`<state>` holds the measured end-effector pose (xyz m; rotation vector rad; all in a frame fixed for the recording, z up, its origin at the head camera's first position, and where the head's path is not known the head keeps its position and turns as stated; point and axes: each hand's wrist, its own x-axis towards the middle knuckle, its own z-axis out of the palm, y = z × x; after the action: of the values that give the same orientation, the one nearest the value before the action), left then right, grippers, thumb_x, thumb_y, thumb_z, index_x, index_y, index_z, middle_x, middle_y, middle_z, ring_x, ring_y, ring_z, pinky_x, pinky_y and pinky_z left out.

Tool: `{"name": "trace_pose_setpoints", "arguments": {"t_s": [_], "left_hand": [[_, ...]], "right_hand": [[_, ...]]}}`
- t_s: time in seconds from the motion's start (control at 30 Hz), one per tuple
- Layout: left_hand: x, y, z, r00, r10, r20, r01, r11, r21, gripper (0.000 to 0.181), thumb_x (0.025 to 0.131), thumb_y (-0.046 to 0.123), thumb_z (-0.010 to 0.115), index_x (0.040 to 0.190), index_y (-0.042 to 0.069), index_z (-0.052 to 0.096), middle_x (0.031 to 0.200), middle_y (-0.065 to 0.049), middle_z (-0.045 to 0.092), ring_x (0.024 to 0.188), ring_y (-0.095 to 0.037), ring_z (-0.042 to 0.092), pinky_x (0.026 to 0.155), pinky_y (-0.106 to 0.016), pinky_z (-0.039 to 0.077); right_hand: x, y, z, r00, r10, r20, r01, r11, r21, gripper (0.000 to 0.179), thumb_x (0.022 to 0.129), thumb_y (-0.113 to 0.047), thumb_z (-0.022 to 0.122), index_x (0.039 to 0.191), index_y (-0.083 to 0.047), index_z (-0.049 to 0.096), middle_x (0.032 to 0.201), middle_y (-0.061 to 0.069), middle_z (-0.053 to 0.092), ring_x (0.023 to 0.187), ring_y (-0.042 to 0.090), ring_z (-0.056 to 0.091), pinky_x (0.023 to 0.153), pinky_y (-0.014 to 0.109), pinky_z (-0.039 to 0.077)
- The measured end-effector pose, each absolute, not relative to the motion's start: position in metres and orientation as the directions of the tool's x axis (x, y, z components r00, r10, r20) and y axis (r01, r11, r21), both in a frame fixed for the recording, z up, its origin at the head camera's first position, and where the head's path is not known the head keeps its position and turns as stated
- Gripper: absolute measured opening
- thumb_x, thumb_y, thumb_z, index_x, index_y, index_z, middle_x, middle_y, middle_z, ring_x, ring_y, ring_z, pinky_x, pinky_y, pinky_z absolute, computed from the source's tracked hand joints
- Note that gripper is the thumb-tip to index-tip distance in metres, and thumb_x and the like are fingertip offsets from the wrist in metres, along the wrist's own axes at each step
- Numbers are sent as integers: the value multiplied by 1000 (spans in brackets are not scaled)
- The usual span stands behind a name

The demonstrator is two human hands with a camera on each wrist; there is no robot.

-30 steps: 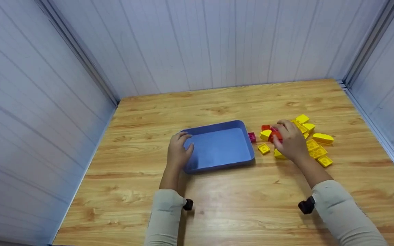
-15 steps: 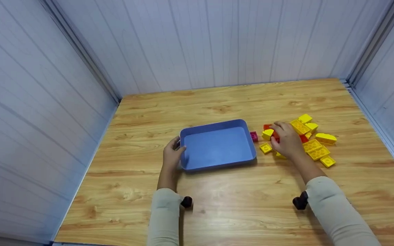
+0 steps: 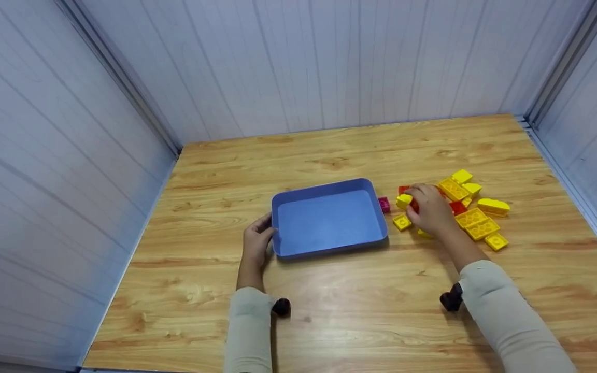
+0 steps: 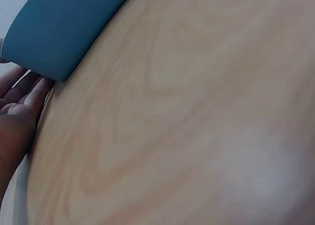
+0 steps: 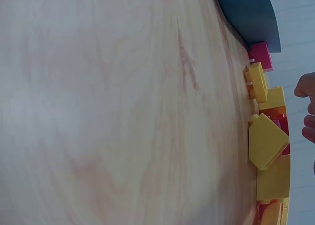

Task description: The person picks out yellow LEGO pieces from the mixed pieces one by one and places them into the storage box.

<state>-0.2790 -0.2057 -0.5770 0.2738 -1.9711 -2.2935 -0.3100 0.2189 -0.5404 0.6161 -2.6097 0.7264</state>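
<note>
Moved since a second ago: left hand (image 3: 258,243), off from over the blue tray (image 3: 329,220) to its left wall. Nudged a touch leftward above the bricks too: right hand (image 3: 431,211).

Biggest first: pale panelled walls (image 3: 298,62) round a wood-grain table (image 3: 189,331). Next, the tray, mid-table, open side up, long axis left to right, right end angled slightly away from the person. Inside it, plain flat blue floor.

Left hand: pinching that left wall, thumb at the rim. Right hand: curled over the pile, can't tell if grasping anything.

Then, right of the tray, yellow slabs (image 3: 477,225) side by side, hollow undersides up, plus a long yellow brick (image 3: 494,207) pointing roughly left-right. Smaller still, a magenta brick (image 3: 384,204) by the tray's right wall, touching or just beside, can't tell.

Only in the left wrist view: fingers (image 4: 39,93) low by the tray's corner. Only in the right wrist view: the pile side-on, slanted yellow brick (image 5: 268,142) up front, pale wall visible between pile and right hand.
</note>
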Motion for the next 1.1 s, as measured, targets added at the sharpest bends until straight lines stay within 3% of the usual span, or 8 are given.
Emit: {"name": "trace_pose_setpoints", "arguments": {"t_s": [0.2,0.5,0.8,1.1], "left_hand": [[-276,-209,-578,-983,-173,-65,-39,-147,988,47,86,-13,58,132,-11,53,133,-26,55,123,-34,51,91,-26,49],[-277,-207,-580,-978,-200,-63,-40,-114,993,45,84,-10,61,129,-8,58,129,-23,59,117,-30,55,90,-27,51],[-275,-207,-575,-978,-196,-65,-41,-125,991,46,85,-11,61,130,-7,57,130,-22,59,119,-30,54,92,-28,49],[-275,-207,-578,-982,-185,-37,-16,-114,993,46,85,-11,62,130,-9,56,131,-24,57,121,-31,53,94,-29,48]], "right_hand": [[-314,217,-539,-846,-356,397,-502,782,-369,32,83,-5,72,112,5,64,114,21,61,106,38,52,95,51,44],[-322,215,-536,-872,-389,296,-477,811,-340,33,86,-7,69,115,8,62,120,25,58,112,41,50,99,52,42],[-328,211,-531,-894,-405,192,-446,848,-287,31,88,-9,69,114,5,62,117,23,60,108,38,51,95,50,45],[-332,212,-533,-895,-414,168,-446,847,-289,26,87,1,63,112,5,63,112,21,62,102,37,51,91,49,48]]}}
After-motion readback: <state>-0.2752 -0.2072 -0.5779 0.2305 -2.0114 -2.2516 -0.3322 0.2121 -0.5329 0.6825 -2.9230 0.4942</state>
